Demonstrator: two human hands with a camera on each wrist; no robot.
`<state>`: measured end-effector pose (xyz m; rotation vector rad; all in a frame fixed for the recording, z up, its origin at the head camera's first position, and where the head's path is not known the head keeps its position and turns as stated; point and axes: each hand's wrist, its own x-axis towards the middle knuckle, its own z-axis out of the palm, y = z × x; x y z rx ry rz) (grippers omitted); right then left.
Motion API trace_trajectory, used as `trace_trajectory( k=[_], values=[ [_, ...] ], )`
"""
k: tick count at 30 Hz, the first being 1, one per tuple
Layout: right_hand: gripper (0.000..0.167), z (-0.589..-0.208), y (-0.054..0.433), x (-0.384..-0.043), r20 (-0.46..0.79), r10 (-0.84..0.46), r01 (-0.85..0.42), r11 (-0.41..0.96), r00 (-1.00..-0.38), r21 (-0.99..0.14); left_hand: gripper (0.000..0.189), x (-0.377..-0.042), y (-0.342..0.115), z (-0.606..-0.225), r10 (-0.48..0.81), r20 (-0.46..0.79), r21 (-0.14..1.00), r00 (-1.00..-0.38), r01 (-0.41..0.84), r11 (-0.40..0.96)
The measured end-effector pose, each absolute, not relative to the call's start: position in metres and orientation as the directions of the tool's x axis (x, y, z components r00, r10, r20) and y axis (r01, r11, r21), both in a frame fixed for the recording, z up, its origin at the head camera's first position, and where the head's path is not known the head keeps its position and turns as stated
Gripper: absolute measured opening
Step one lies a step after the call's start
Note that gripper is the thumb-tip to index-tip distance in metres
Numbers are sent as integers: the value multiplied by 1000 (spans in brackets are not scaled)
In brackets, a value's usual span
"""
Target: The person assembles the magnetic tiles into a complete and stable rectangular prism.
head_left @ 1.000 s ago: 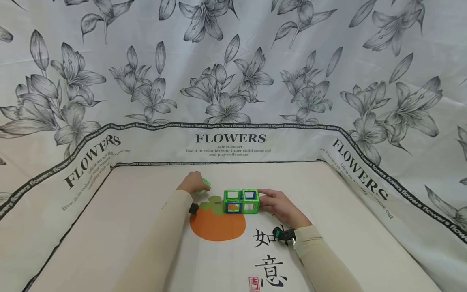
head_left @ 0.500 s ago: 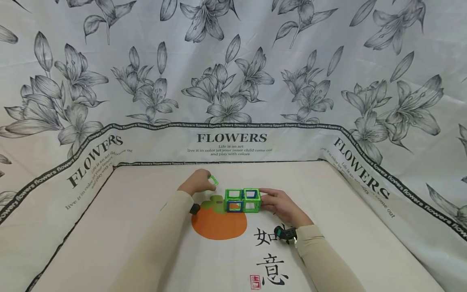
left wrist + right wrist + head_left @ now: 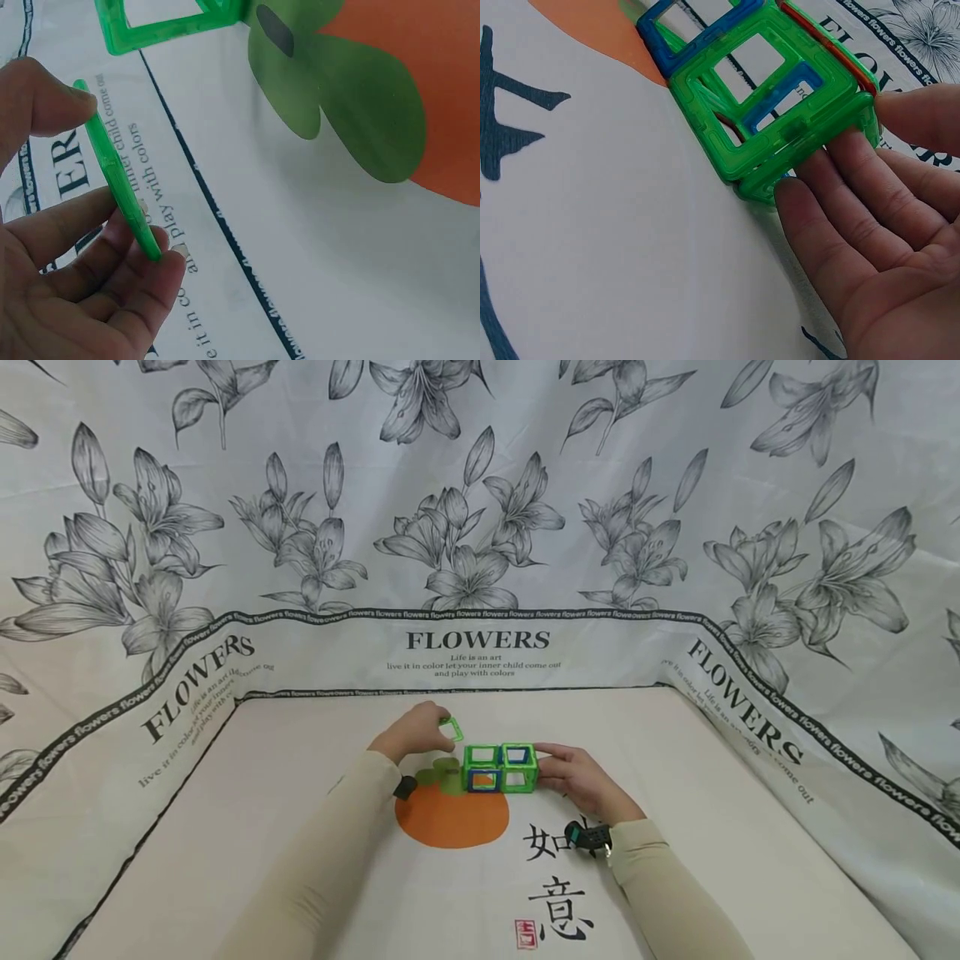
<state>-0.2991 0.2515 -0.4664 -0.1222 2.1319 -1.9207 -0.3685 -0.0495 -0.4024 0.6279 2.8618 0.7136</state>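
Observation:
My left hand (image 3: 416, 731) pinches a green square magnetic tile (image 3: 116, 176) between thumb and fingertips. In the left wrist view the tile stands edge-on, with the thumb at its upper end and fingers along its lower part. Just right of it, a box-shaped structure of green and blue magnetic tiles (image 3: 500, 770), two squares wide, rests on the table. My right hand (image 3: 577, 777) holds the right end of that structure. Its thumb lies at the upper corner and its fingers bear on the end face. A red edge (image 3: 829, 45) shows on the structure in the right wrist view.
The white tabletop cloth (image 3: 300, 827) bears an orange persimmon print (image 3: 452, 818) and black brush characters (image 3: 558, 910). A flower-patterned curtain (image 3: 480, 568) encloses the table at the back and sides. A black band (image 3: 588, 837) sits at my right wrist.
My left hand has lifted the green tile and brought it right, closer to the structure's left back corner. The right hand and the structure have stayed in place.

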Motion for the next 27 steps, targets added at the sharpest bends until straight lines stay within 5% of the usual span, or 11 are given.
trace_trajectory(
  k=[27],
  values=[
    [55,-465,249,-295,-120,-260,97,99,-958,-990,62,-344,-31,-402,548,-36,437,-836,480,761]
  ],
)
